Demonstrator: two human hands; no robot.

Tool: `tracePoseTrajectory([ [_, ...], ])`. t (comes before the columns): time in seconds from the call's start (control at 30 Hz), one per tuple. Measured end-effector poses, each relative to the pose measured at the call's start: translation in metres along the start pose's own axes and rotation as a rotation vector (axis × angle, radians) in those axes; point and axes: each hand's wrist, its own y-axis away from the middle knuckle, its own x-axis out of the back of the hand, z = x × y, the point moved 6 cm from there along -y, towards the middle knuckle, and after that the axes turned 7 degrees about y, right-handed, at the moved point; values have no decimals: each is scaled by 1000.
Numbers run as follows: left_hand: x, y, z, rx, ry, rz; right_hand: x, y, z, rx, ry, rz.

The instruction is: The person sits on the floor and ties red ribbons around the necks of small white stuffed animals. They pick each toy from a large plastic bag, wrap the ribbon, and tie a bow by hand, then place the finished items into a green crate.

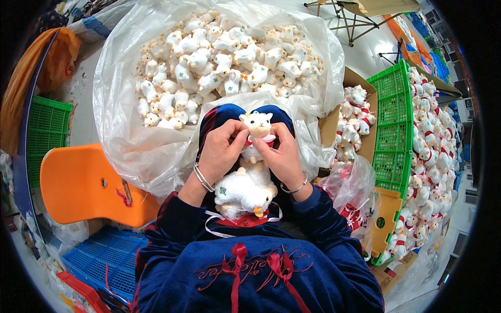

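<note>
A small white plush animal [258, 124] with a cream face sits upright in front of my body, facing me, with red and white cloth at its neck. My left hand [222, 149] pinches it at the neck from the left. From the right, my right hand [282, 156] grips the same place, thumb over the cloth. My fingers partly hide the cloth. On my lap below lies another white plush animal [245, 190] on its side, a green mark on its body. Red cloth with a white ribbon [276, 215] shows beneath it.
Beyond my knees, a large clear plastic sheet [117, 104] holds a heap of white plush animals [209, 57]. At right are a cardboard box [369, 94] of red-collared plush, a bag of red cloth pieces [352, 180] and a green crate [389, 125]. An orange chair [78, 182] stands left.
</note>
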Motion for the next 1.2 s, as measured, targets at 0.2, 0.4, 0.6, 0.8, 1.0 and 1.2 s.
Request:
tracePoseTrajectory([
  [0.2,4,-12,5,-29,-93,-111,0,0,-1,-24,71,-43],
  [0.4,4,-8,10,-34,-137,-245,0,2,-7,39,101,-23],
  [0.6,0,-9,24,-307,-258,-107,-4,0,-5,-32,168,-36],
  [0.8,2,0,-6,-28,79,15,-1,10,-4,38,-58,-100],
  [1.0,-8,-2,-2,110,-53,-95,18,5,15,-112,-329,-106],
  [1.2,-16,2,-10,156,-32,-146,17,-9,11,-111,-203,-136],
])
